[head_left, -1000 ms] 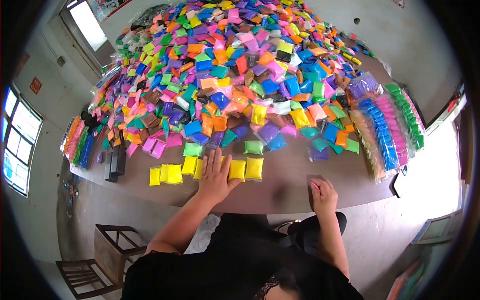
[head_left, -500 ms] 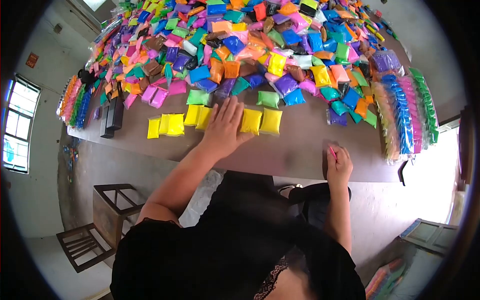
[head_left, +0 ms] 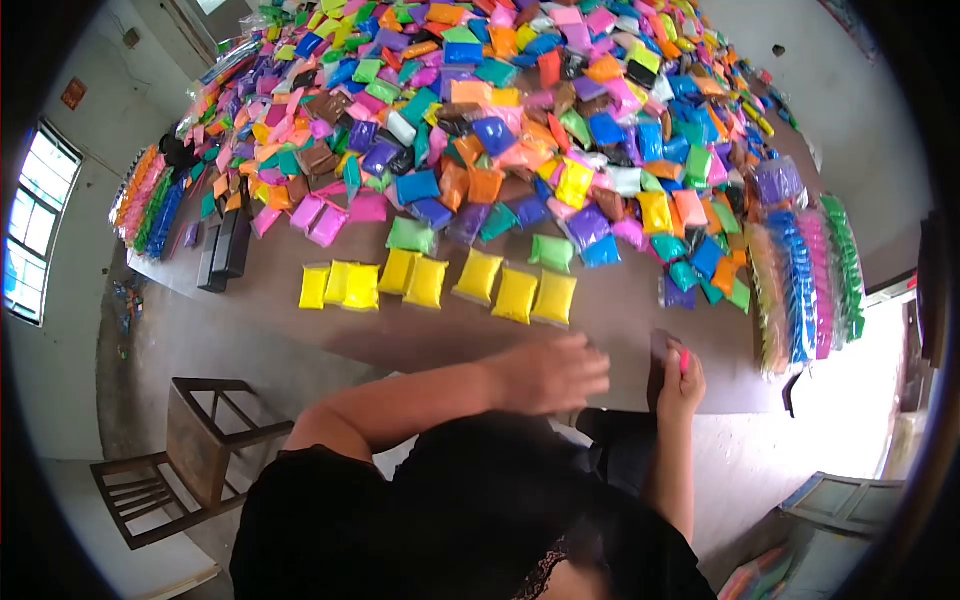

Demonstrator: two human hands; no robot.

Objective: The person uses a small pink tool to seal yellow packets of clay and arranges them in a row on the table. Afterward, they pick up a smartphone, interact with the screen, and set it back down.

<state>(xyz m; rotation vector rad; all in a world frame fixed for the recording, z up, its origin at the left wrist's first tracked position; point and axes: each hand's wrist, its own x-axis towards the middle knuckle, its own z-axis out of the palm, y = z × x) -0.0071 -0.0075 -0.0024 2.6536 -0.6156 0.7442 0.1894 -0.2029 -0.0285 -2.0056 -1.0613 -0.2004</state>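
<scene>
My left hand, blurred by motion, is above the table's near edge with its fingers loosely extended and nothing visible in them. At the right, my right hand is closed around a small pink stick-like thing, mostly hidden by the fingers. Beyond my left hand lies an uneven row of yellow packets: a left group, a middle pair and a right group. Two light green packets, one left and one right, lie just behind the row.
A large heap of multicoloured packets covers the back of the brown table. Strips of packets stand at the right and left. Dark boxes sit on the left side. A wooden chair stands on the floor at left.
My left hand has left the yellow row and swung right and toward my body. Several yellow packets now show where it covered them. My right hand still holds the pink thing.
</scene>
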